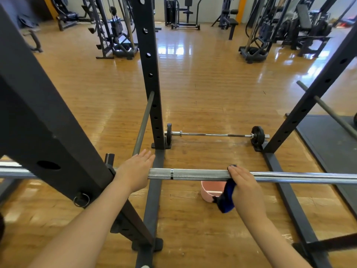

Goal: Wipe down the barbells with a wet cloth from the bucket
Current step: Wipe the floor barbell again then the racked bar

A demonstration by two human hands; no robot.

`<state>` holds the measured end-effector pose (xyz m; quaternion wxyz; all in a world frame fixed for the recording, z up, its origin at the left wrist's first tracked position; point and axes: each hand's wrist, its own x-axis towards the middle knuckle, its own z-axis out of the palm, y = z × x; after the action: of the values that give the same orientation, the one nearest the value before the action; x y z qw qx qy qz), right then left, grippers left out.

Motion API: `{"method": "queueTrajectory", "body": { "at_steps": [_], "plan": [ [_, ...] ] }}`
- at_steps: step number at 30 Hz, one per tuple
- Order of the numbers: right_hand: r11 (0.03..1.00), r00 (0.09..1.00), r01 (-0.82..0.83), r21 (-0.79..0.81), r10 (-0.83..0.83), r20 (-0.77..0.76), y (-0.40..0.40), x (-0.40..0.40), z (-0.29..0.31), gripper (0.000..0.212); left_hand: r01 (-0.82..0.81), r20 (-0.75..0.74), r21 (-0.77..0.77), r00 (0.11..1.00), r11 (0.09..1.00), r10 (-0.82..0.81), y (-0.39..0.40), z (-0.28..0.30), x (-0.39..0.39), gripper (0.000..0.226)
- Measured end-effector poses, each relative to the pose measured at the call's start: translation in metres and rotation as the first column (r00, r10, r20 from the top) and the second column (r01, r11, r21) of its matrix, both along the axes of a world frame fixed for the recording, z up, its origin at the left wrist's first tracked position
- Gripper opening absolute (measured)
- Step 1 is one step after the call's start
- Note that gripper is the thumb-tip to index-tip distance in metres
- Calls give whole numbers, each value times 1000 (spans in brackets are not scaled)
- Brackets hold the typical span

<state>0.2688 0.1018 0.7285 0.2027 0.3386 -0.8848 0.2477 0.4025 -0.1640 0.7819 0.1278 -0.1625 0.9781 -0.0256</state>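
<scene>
A silver barbell [193, 174] lies across the black rack at waist height, running left to right. My left hand [135, 171] rests flat on top of it near the left upright, fingers straight. My right hand [243, 182] presses a dark blue cloth [226, 198] onto the bar further right; the cloth wraps the bar under my fingers and its tail hangs below. Under the bar, a pink bucket [209, 191] stands on the floor, partly hidden by the cloth. A second barbell [216, 135] with small black plates lies on the floor beyond.
Black rack uprights rise at the left [38, 120], centre [149, 74] and right [309, 105], with base rails on the wooden floor. A dark mat [328, 140] lies at the right. Gym machines stand along the back wall.
</scene>
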Motion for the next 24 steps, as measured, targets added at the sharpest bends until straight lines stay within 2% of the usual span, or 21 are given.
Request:
{"method": "queueTrajectory", "body": {
  "at_steps": [1, 3, 7, 13, 16, 19, 22, 24],
  "plan": [
    [1000, 999, 28, 14, -28, -24, -9, 7, -2, 34, 5, -2, -3, 1000, 1000, -5, 0, 0, 0, 72],
    [998, 999, 36, 53, -35, -18, -23, 19, -8, 49, 8, -7, -8, 1000, 1000, -8, -1, -2, 0, 71],
    [996, 998, 67, 60, -67, 3, -28, 22, -17, 45, 9, -2, -10, 1000, 1000, -9, -2, -3, 0, 72],
    [980, 982, -178, 86, 183, -49, 3, -10, -11, 40, 7, 11, -14, 1000, 1000, -7, -1, -2, -2, 73],
    [986, 985, -169, 9, 169, -29, 9, -15, -8, 40, 1, 4, -16, 1000, 1000, -1, -2, -3, -2, 74],
    [979, 978, -204, -18, 203, -37, -18, 2, -9, 37, 3, -1, -18, 1000, 1000, -3, -2, -4, -2, 73],
    [934, 936, -350, 68, 352, -13, -32, 8, -3, 53, 1, 2, -20, 1000, 1000, 0, -3, -6, -2, 74],
    [913, 925, -375, 160, 379, 9, -18, -3, 3, 65, 6, -1, -21, 1000, 1000, -6, -4, -6, -2, 74]
  ]
}}
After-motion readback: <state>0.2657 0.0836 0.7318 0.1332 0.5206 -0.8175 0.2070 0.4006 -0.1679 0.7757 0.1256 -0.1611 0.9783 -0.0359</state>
